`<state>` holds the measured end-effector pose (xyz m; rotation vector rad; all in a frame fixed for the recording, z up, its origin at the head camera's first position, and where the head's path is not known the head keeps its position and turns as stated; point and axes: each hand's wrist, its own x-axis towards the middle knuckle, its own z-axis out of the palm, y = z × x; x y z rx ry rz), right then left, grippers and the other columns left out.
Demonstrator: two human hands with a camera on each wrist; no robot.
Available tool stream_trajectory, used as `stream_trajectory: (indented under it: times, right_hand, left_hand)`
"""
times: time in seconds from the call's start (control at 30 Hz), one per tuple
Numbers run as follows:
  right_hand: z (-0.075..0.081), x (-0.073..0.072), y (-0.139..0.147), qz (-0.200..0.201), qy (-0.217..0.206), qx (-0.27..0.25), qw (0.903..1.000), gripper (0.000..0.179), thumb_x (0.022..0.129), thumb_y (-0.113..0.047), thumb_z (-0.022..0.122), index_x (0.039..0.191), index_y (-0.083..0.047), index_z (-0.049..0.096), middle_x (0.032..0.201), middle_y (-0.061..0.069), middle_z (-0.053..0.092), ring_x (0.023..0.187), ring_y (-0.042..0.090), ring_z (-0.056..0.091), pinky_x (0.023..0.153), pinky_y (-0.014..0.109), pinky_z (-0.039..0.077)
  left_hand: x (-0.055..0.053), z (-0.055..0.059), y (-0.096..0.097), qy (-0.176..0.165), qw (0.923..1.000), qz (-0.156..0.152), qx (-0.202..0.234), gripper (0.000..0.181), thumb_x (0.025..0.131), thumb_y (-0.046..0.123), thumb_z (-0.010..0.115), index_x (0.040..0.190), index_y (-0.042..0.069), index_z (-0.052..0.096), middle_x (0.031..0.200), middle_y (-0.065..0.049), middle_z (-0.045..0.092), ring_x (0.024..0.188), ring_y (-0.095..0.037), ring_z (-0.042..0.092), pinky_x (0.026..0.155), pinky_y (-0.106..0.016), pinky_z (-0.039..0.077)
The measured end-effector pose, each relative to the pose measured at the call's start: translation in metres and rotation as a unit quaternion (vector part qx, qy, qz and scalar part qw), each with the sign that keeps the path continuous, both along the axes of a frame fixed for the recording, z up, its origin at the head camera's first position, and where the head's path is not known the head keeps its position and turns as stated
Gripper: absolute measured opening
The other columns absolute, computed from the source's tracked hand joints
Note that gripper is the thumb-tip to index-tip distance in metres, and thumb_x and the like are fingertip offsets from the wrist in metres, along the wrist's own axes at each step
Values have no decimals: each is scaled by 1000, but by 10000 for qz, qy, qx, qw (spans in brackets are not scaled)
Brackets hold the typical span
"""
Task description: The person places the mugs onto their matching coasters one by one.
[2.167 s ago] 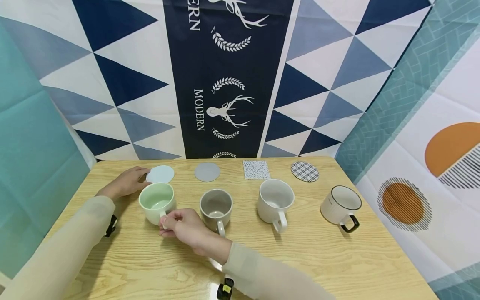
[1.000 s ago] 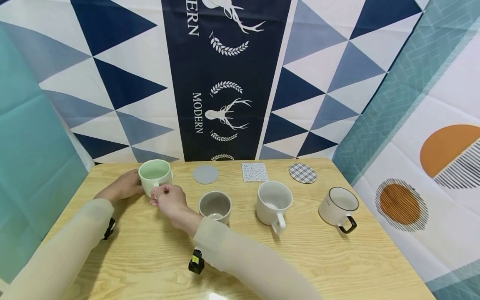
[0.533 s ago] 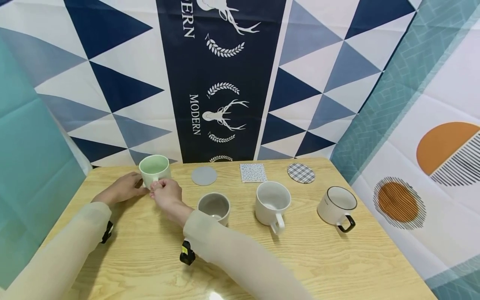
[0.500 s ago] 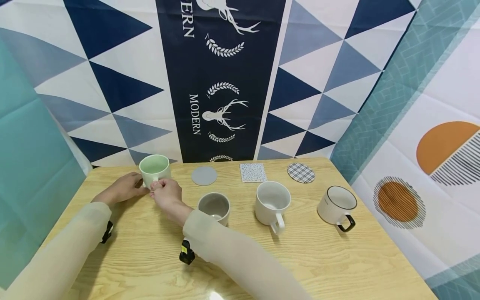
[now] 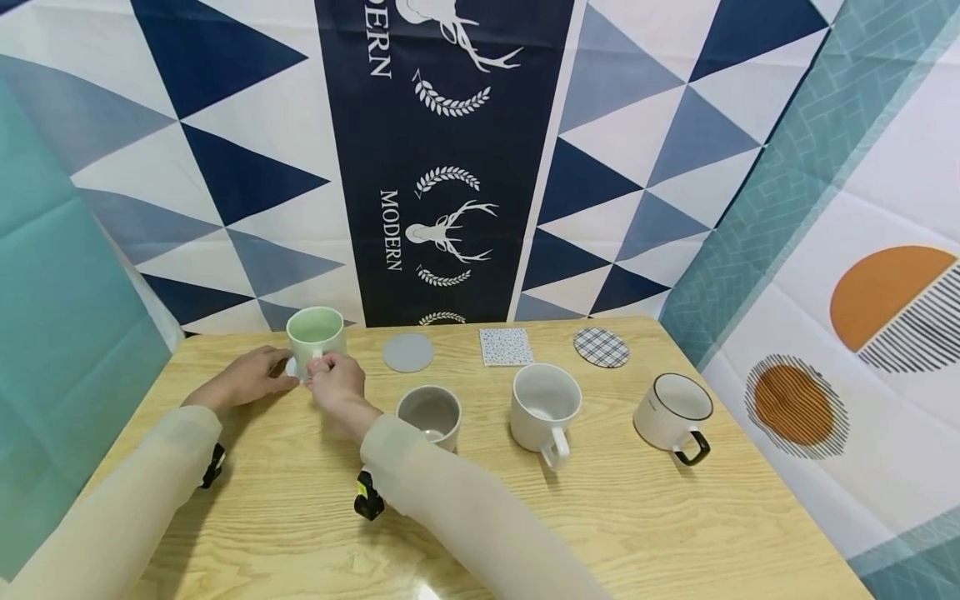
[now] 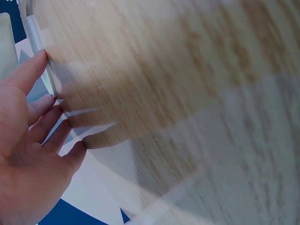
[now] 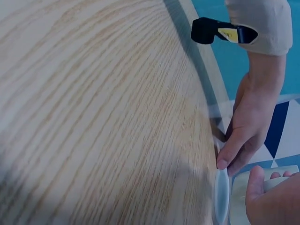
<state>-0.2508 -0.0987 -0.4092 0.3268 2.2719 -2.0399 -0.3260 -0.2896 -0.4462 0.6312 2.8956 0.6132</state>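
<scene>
As R hand (image 5: 339, 387) grips grn mug (image 5: 315, 330), it's nr L hand (image 5: 251, 377).

Head cam: pale coaster (image 5: 292, 367) mostly hidden by grn mug (image 5: 313, 337), gry mug (image 5: 431, 413) partly by R sleeve (image 5: 468, 496).

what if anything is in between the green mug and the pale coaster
Nothing visible stands between them. The right hand holds the green mug by its handle over the pale coaster; the left hand touches the coaster's edge, beside the mug. Whether the mug already rests on the coaster cannot be told.
</scene>
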Motion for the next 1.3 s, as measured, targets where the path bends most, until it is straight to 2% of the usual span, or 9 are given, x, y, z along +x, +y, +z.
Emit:
stream_trajectory:
  times: [0.37, 0.67, 0.97, 1.3]
  right_hand:
    - [-5, -8, -6, -83, -21, -6, 10000, 21, 108, -24, 62, 93, -13, 73, 99, 3, 75, 84, 8, 67, 80, 31, 57]
    - [-10, -11, -12, -15, 50, -142, 9999, 21, 108, -21, 63, 92, -11, 73, 93, 3, 74, 88, 16, 72, 77, 33, 59]
    - [-9, -13, -13, -16, 72, -57, 10000, 22, 108, -21, 62, 92, -9, 72, 97, 8, 75, 80, 12, 65, 74, 35, 59]
    - [-13, -15, -15, 87, 131, -29, 9999, 22, 108, -20, 62, 92, -8, 71, 94, 4, 74, 80, 11, 65, 74, 34, 60]
  left_hand:
    - [-1, -1, 1, 19, 10000, -45, -22, 75, 101, 35, 73, 151, -14, 47, 140, -41, 54, 131, -60, 51, 111, -74, 39]
    - [0, -2, 0, -67, 10000, 11, -30, 79, 101, 38, 72, 153, -14, 44, 142, -43, 52, 133, -62, 49, 112, -74, 38]
    - [-1, 0, 1, -84, 9999, 53, -32, 80, 102, 39, 72, 155, -13, 42, 143, -42, 52, 133, -62, 49, 112, -74, 38]
    - [1, 3, 1, -136, 9999, 84, -31, 76, 102, 35, 72, 152, -16, 44, 146, -44, 48, 137, -63, 45, 114, -74, 35]
